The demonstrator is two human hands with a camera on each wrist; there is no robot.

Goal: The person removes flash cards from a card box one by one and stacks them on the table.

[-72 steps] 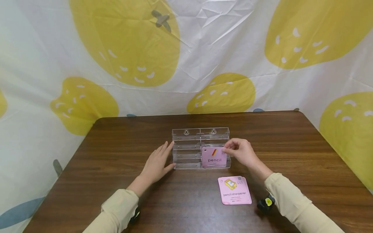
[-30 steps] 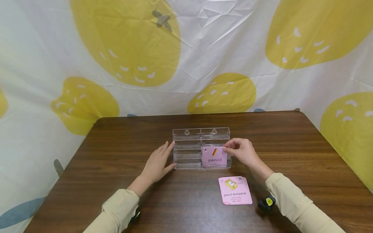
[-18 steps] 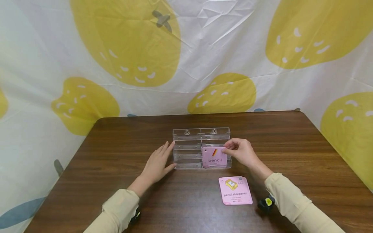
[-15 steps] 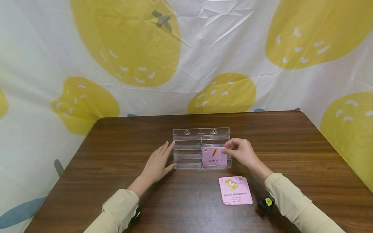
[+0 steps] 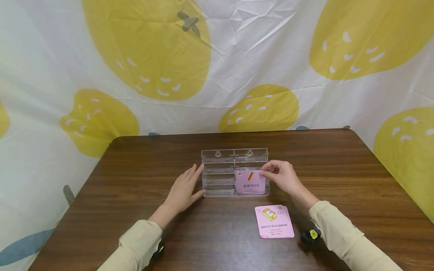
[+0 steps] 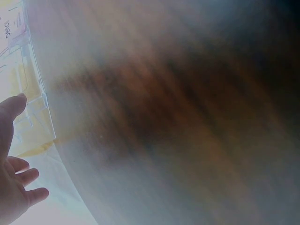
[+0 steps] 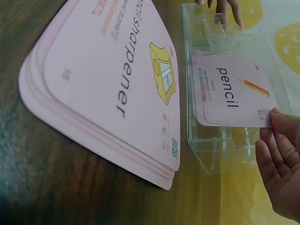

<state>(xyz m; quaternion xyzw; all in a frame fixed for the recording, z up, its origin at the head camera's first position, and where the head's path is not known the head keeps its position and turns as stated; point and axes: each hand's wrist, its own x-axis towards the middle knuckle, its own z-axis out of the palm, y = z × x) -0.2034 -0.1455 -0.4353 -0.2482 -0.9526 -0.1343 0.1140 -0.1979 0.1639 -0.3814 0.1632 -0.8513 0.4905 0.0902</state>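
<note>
A clear plastic tiered card holder [image 5: 218,171] with two columns of pockets stands on the table. In its front right pocket sits a pink flashcard [image 5: 250,182] reading "pencil". My right hand [image 5: 281,177] pinches that card's upper right corner between thumb and fingers, as the right wrist view also shows [image 7: 281,154]. My left hand [image 5: 179,190] has its fingers spread, with fingertips and thumb against the holder's left side. Nearer me, a small stack of pink flashcards [image 5: 274,222] lies flat, "pencil sharpener" on top.
The brown wooden table [image 5: 142,158] extends around the holder. Behind it hangs a white cloth [image 5: 217,67] with yellow fruit prints. A dark wrist camera [image 5: 310,236] is on the right wrist.
Both hands keep nearly the same places throughout. The pencil card shifts only very slightly in the pocket under my right fingers.
</note>
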